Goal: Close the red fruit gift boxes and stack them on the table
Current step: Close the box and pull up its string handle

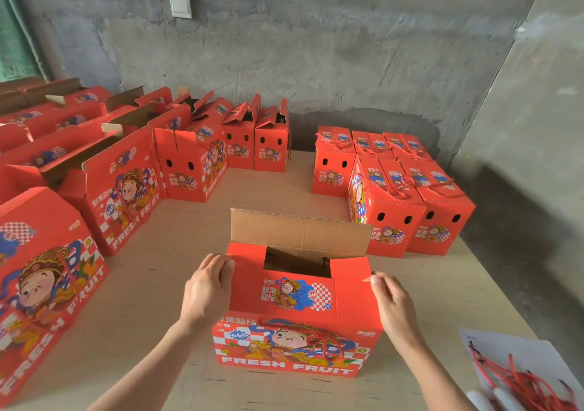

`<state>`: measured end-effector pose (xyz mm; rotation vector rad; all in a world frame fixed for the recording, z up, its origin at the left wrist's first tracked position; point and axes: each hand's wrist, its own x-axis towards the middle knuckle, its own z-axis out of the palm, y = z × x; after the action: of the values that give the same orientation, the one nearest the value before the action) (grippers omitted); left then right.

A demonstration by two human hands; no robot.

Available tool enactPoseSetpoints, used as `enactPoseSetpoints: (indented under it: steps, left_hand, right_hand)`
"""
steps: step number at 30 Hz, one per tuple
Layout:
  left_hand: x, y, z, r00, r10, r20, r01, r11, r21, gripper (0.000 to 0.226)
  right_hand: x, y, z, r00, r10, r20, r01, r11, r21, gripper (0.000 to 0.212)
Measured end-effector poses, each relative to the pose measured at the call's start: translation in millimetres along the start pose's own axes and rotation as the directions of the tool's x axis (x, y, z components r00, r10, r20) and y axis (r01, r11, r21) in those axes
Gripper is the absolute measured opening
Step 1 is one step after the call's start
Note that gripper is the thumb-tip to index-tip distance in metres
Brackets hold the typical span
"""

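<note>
- Red cords (518, 379) lie bundled in a clear plastic sleeve (505, 347) at my near right, on the table (151, 300). I judge they are spare handles kept within reach.
- The red box (297, 316) I am closing stands on the table right in front of me, its long printed face towards me, so both ends are easy to reach.
- My left hand (208, 287) grips its top left corner, fingers curled over the edge. My right hand (392, 303) holds the top right corner, thumb pressed to the edge and fingers wrapped behind the end.
- Held like this, the notched near flap (300, 293) lies folded down. The far flap (300, 233) stands upright, bare brown cardboard showing, so closing is not yet done.
- A twisted rope handle (316, 336) hangs across the front. Below it I read "FRESH FRUIT", with Chinese characters above and a small mark that seems to say "GOOD".
- To my left, open boxes (120, 189) wait in rows, flaps up, with the same "FRESH FRUIT" print.
- Farther right, closed boxes (395, 186) stand packed side against side, likely where this one goes.
- Behind everything is the grey wall (316, 47) with a light switch (180, 4).
</note>
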<state>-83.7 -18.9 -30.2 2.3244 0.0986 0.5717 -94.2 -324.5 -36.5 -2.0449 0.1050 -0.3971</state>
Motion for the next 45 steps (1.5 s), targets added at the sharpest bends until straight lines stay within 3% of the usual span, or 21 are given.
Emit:
enactPoseSetpoints:
  steps: [8, 12, 17, 19, 22, 26, 30, 33, 37, 41, 43, 45]
  left_hand:
    - [7.6, 3.7, -3.0, 0.988, -0.147, 0.045, 0.15, 0.986, -0.072, 0.018]
    - [17.1, 5.6, -3.2, 0.974, -0.205, 0.096, 0.211, 0.976, -0.059, 0.016]
    - [11.7, 9.8, 0.0, 0.968, -0.253, 0.005, 0.252, 0.968, 0.01, 0.011]
    - [13.6, 11.5, -3.2, 0.955, -0.295, 0.046, 0.296, 0.955, -0.028, 0.021]
    - [18.5, 12.0, -4.4, 0.889, -0.415, 0.195, 0.45, 0.871, -0.197, 0.028]
    - [22.4, 9.5, -1.4, 0.779, -0.555, 0.294, 0.628, 0.69, -0.361, 0.013]
    - [32.4, 8.8, -3.5, 0.717, -0.581, 0.385, 0.697, 0.605, -0.385, 0.012]
    - [30.8, 10.9, 0.5, 0.738, -0.568, 0.364, 0.675, 0.636, -0.375, 0.01]
    - [24.2, 6.7, 6.9, 0.817, -0.495, 0.296, 0.576, 0.726, -0.376, 0.061]
    - [17.4, 11.0, 3.3, 0.958, -0.259, 0.123, 0.283, 0.922, -0.265, 0.097]
    - [13.4, 12.5, 2.6, 0.993, -0.081, 0.091, 0.094, 0.985, -0.147, 0.101]
    - [10.9, 11.6, 4.6, 0.983, 0.071, 0.167, -0.074, 0.997, 0.013, 0.088]
  right_hand:
    - [0.2, 2.2, 4.6, 0.999, -0.009, -0.031, 0.009, 1.0, -0.013, 0.015]
    - [1.5, 3.8, 2.8, 0.997, 0.072, -0.018, -0.071, 0.996, 0.057, 0.009]
    - [5.8, 3.5, 4.5, 0.989, 0.145, -0.023, -0.141, 0.983, 0.118, 0.01]
    - [7.7, 4.1, 5.0, 0.984, 0.177, -0.008, -0.174, 0.976, 0.133, 0.014]
    - [9.0, 5.3, 4.3, 0.98, 0.195, 0.025, -0.197, 0.97, 0.141, 0.021]
    - [12.0, 4.2, 4.5, 0.959, 0.258, 0.12, -0.279, 0.936, 0.215, 0.034]
    - [25.9, -1.4, -3.4, 0.917, 0.262, 0.301, -0.337, 0.912, 0.233, 0.058]
    - [39.0, -3.9, -11.5, 0.863, 0.237, 0.447, -0.363, 0.905, 0.221, 0.076]
    - [44.3, 0.8, -15.1, 0.857, 0.185, 0.481, -0.323, 0.92, 0.223, 0.074]
    - [39.6, 5.6, -15.9, 0.874, 0.148, 0.463, -0.297, 0.916, 0.268, 0.048]
    - [34.3, 7.4, -15.9, 0.882, 0.138, 0.45, -0.275, 0.927, 0.256, 0.045]
    - [31.1, 9.1, -18.4, 0.872, 0.122, 0.475, -0.261, 0.935, 0.241, 0.044]
